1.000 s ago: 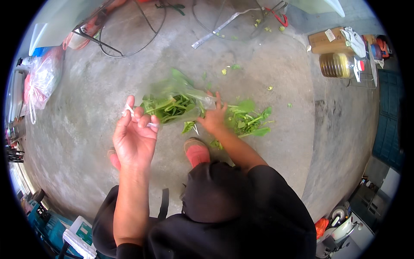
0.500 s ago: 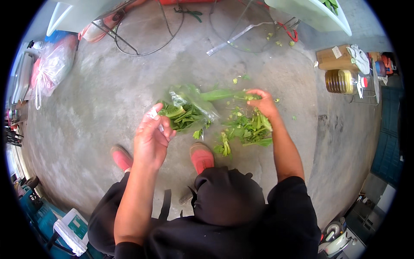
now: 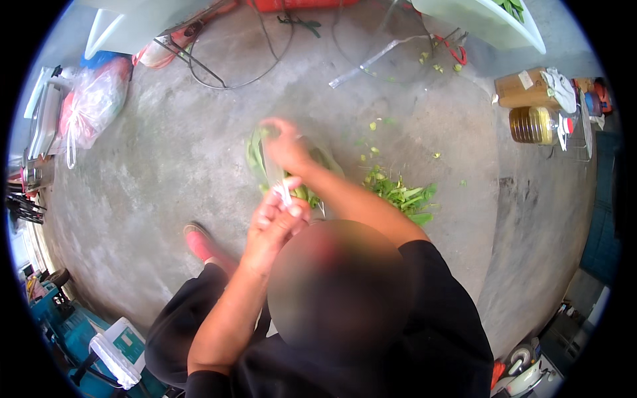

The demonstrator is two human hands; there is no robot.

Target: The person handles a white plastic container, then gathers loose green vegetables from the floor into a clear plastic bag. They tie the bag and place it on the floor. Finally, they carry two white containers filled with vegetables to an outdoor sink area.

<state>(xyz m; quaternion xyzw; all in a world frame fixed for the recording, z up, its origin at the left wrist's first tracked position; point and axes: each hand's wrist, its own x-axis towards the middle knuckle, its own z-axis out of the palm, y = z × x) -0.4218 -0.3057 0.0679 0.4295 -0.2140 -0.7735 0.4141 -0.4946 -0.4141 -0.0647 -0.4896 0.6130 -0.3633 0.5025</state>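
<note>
My left hand (image 3: 273,222) is closed on the gathered white edge of a clear plastic bag (image 3: 325,159). Leafy greens (image 3: 255,158) show at the bag, partly behind my hands. My right hand (image 3: 286,149) reaches across to the far side of the bag, beside the greens. Its fingers are smeared by motion, so what they hold, if anything, is unclear. A loose pile of green leaves and stalk trimmings (image 3: 405,199) lies on the floor to the right, beyond my right forearm.
Scraps of leaf (image 3: 373,126) dot the concrete floor. A tied plastic bag (image 3: 98,99) stands far left. At the right are a cardboard box (image 3: 521,89) and a bottle of yellow-brown liquid (image 3: 533,126). Wire stool legs (image 3: 225,86) stand ahead. My red shoe (image 3: 197,240) is below left.
My right hand has swung left from above the trimmings to the bag, bringing a long green leaf toward it. My left hand, still gripping the bag edge, has shifted right and nearer.
</note>
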